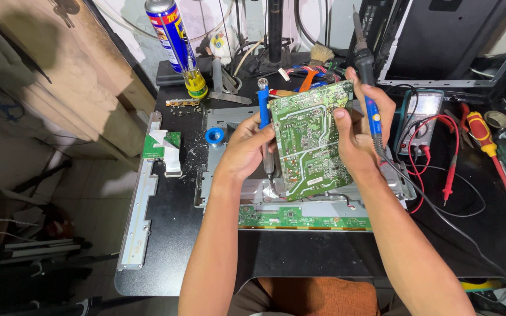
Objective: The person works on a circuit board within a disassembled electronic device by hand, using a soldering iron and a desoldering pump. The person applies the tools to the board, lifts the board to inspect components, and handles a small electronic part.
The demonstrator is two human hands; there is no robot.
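Risk of dropping or scorching is what we are noting first: the green circuit board (pixel 308 140) is being held tilted in the air above the metal chassis (pixel 229 131), gripped only at its two side edges, so a slip of either grip could let it fall onto the long driver strip (pixel 304 217) below. In our judgement the soldering iron (pixel 368 76), with its tip pointing up beside the board's top corner, could touch a finger or the cable (pixel 440 216) if the wrist turns.

We are closing the left hand (pixel 246 146) around the board's left edge while also pinching a blue desoldering pump (pixel 264 117) upright against it. We are curling the right hand (pixel 363 126) over the board's right edge, thumb on the solder side, with the iron's blue handle trapped between the fingers. Both hands are nearly closed. A multimeter (pixel 420 117) is lying just right on the black table (pixel 300 257).
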